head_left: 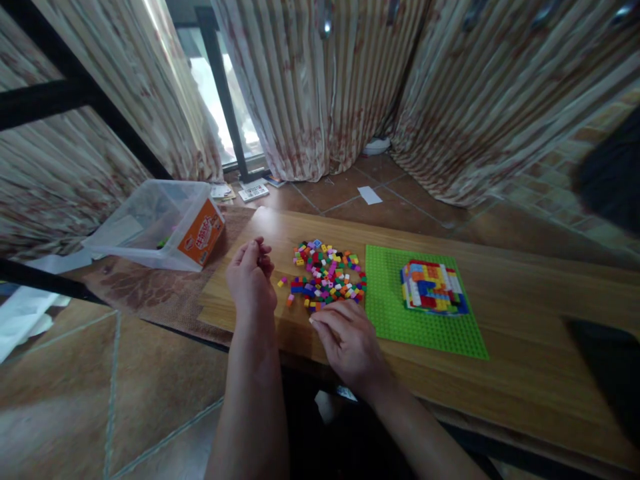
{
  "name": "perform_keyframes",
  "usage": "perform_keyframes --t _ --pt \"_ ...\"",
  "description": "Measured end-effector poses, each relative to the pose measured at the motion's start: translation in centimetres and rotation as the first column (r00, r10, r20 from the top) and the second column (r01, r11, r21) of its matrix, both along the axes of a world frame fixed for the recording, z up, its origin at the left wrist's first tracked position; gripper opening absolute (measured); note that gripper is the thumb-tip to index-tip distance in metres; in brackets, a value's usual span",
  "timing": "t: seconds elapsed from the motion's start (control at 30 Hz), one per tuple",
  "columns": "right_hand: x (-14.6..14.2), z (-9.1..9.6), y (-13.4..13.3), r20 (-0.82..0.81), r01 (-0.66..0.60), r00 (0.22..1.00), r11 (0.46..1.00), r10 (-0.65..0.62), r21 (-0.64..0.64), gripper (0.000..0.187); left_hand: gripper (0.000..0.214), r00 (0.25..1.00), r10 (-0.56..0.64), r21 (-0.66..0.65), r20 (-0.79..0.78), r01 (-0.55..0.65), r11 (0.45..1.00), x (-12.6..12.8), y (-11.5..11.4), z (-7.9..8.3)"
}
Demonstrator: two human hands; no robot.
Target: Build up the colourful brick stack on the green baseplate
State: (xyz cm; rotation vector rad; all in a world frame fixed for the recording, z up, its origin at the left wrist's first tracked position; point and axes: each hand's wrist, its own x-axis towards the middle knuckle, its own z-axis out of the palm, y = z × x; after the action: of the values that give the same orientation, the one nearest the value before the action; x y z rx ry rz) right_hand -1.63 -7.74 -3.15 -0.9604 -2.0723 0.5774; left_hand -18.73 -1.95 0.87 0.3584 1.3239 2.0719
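Observation:
A pile of small toy bricks in many colours lies on the wooden table. Left of the pile, my left hand is raised with its fingers curled and closed; whatever they hold is too small or hidden to name. At the near edge of the pile is my right hand, thumb and fingers drawn together, with any held piece out of sight. To the right lies a green baseplate, bearing a multicoloured block of joined bricks.
A clear plastic bin with an orange label stands beyond the table's left end. At the right, a dark flat object lies on the table. Curtains hang behind, and a white paper is on the tiled floor.

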Motion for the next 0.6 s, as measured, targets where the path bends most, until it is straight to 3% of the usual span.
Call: perform_keyframes --t 0.17,0.3,0.5,0.6 --pt "0.1 -0.3 0.0 -0.003 -0.002 1.0 1.0 0.002 -0.005 0.016 0.024 1.0 -0.011 -0.003 0.005 0.011 1.0 0.0 0.0 0.0" --pt "0.0 -0.7 0.6 0.001 0.074 0.997 0.997 -0.074 0.013 0.017 0.022 0.997 -0.03 -0.052 -0.066 0.026 0.998 0.0 -0.1 0.0" --pt "-1.8 0.2 1.8 0.134 0.102 0.985 0.992 -0.112 0.079 0.015 0.014 0.947 -0.155 -0.207 -0.283 0.098 0.973 -0.5 -0.7 -0.4" --pt "-2.6 0.1 2.0 0.197 0.096 0.974 0.991 -0.112 0.089 0.011 0.011 0.894 -0.269 -0.316 -0.358 0.155 0.936 -1.0 -1.0 -1.0"
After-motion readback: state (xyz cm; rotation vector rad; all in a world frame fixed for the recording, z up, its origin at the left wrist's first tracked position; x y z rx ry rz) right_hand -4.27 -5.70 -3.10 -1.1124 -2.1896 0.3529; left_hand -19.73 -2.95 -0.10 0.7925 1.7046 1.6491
